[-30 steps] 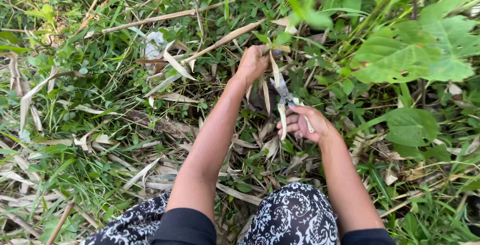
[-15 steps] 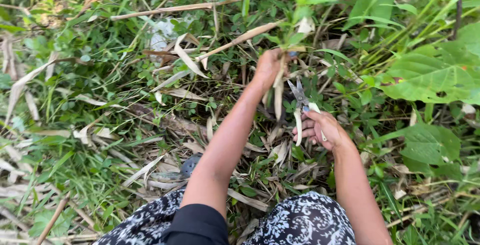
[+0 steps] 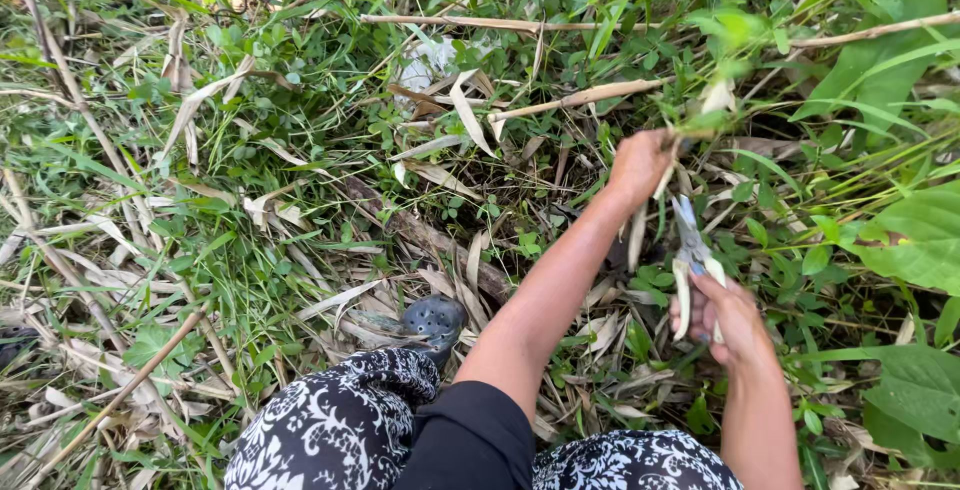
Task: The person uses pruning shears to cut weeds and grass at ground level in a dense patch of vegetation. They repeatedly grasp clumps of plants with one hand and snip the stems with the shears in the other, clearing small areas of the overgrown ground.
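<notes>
L hand (image 3: 640,165) grips stem (image 3: 700,122); R hand (image 3: 735,320) holds shears (image 3: 692,255), weeds crowding.

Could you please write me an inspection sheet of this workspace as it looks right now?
Surface: ground covered in grass, green weeds and dry leaves.
Job's things: shears with pale handles, blades pointing up toward a plant stem.
Clutter: dry stalks lying across the weeds; a dark perforated shoe among the leaves.
Hands: left hand grips the plant stem; right hand holds the shears by the handles.
Cables: nothing seen.
Surroundings: broad green leaves at the right; black-and-white patterned clothing at the bottom.
</notes>
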